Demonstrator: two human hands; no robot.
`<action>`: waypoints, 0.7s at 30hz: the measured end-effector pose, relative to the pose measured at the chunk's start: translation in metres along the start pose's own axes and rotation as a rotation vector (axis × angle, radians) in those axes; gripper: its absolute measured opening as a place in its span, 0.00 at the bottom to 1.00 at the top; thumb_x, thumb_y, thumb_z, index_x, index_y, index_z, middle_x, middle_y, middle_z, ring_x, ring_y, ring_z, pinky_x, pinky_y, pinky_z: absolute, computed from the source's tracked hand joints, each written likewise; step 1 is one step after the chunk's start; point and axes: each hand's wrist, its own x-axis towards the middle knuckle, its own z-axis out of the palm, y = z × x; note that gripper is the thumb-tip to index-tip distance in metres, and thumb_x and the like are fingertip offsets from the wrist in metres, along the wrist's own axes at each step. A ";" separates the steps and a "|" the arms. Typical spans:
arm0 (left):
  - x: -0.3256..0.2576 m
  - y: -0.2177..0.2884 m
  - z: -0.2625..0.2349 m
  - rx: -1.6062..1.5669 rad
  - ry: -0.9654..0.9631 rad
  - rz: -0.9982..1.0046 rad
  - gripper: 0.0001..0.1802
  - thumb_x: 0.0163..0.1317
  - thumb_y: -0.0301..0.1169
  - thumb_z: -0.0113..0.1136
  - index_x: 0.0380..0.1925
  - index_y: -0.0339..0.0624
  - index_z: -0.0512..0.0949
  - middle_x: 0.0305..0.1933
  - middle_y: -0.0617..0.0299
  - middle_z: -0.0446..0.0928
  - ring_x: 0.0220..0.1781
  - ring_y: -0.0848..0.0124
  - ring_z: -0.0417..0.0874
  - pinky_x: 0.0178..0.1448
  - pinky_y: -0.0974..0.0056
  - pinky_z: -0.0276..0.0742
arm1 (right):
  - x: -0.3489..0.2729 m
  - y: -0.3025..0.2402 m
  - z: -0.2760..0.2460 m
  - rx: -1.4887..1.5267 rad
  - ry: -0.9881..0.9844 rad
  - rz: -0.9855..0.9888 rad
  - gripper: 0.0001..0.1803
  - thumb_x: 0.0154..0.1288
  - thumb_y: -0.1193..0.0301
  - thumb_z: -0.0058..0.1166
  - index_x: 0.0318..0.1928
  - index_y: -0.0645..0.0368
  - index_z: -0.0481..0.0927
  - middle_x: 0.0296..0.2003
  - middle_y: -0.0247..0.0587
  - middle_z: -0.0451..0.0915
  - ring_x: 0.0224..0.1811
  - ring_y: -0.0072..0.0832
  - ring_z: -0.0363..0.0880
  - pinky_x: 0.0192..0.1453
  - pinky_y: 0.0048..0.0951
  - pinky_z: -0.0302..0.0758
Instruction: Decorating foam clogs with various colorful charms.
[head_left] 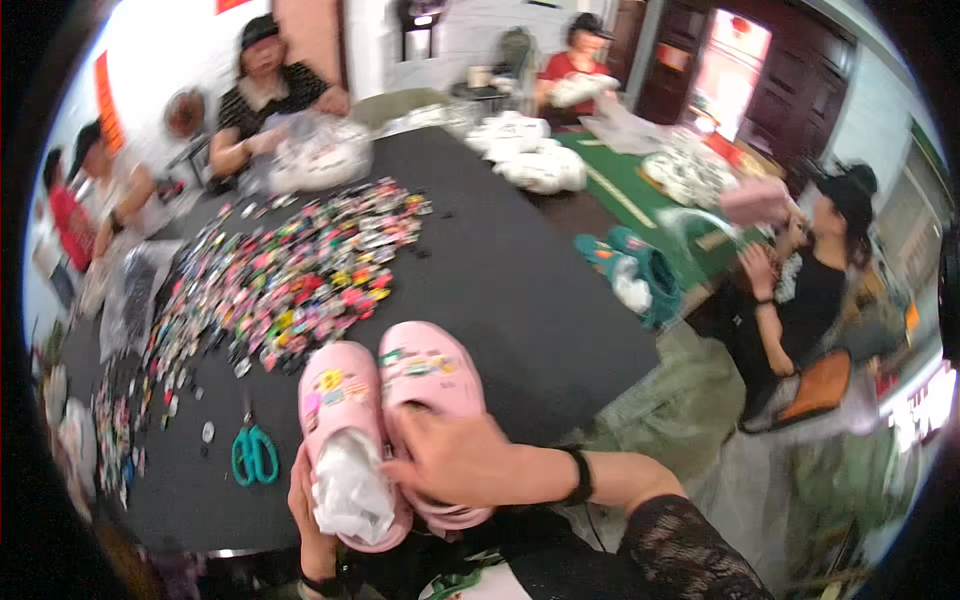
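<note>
Two pink clogs stand side by side at the near edge of the black table, toes pointing away from me. The left clog (340, 385) has white stuffing paper (352, 490) in its heel opening and colourful charms on its toe. Similar charms sit on the right clog (430, 365). My left hand (301, 490) is closed around the outer side of the left clog, its fingers partly hidden. My right hand (455, 458), with a dark band at the wrist, grips the right clog at its opening; its fingertips are partly hidden there.
A wide pile of small colourful charms (300, 270) covers the table's left part. Teal-handled scissors (255, 455) lie left of the clogs. Teal clogs (650, 275) are at the right, near a green table (610, 165). Several people work around, one with a plastic bag (318, 150).
</note>
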 end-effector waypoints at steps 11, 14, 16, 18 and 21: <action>-0.037 0.027 0.071 0.450 -0.125 0.276 0.25 0.66 0.22 0.46 0.63 0.28 0.61 0.66 0.46 0.57 0.65 0.61 0.64 0.65 0.61 0.62 | 0.013 0.055 -0.023 -0.214 -0.193 -0.031 0.35 0.57 0.51 0.55 0.46 0.76 0.66 0.37 0.63 0.76 0.39 0.48 0.79 0.43 0.43 0.75; -0.041 0.030 0.076 0.416 -0.094 0.285 0.24 0.65 0.22 0.50 0.61 0.29 0.64 0.64 0.48 0.58 0.66 0.60 0.63 0.65 0.59 0.62 | 0.031 0.061 -0.035 -0.031 -0.341 0.122 0.26 0.56 0.55 0.55 0.33 0.73 0.76 0.27 0.63 0.78 0.34 0.52 0.80 0.41 0.45 0.76; -0.038 0.024 0.073 0.406 -0.096 0.301 0.24 0.65 0.23 0.51 0.61 0.30 0.65 0.64 0.48 0.58 0.66 0.60 0.63 0.65 0.60 0.63 | 0.038 0.063 -0.027 -0.057 -0.338 0.118 0.25 0.56 0.56 0.55 0.32 0.72 0.77 0.28 0.62 0.79 0.33 0.52 0.80 0.40 0.45 0.76; -0.036 0.021 0.071 0.395 -0.100 0.319 0.23 0.65 0.23 0.51 0.60 0.30 0.66 0.63 0.48 0.58 0.65 0.61 0.64 0.65 0.61 0.63 | 0.039 0.070 -0.019 -0.069 -0.291 0.056 0.22 0.58 0.59 0.53 0.31 0.72 0.77 0.27 0.63 0.78 0.32 0.53 0.80 0.39 0.46 0.75; -0.032 0.026 0.074 0.393 -0.054 0.353 0.21 0.66 0.24 0.50 0.59 0.30 0.68 0.63 0.48 0.60 0.62 0.63 0.67 0.62 0.63 0.67 | 0.038 0.079 -0.018 -0.055 -0.271 0.058 0.20 0.60 0.61 0.51 0.31 0.72 0.77 0.27 0.63 0.78 0.32 0.54 0.80 0.39 0.48 0.75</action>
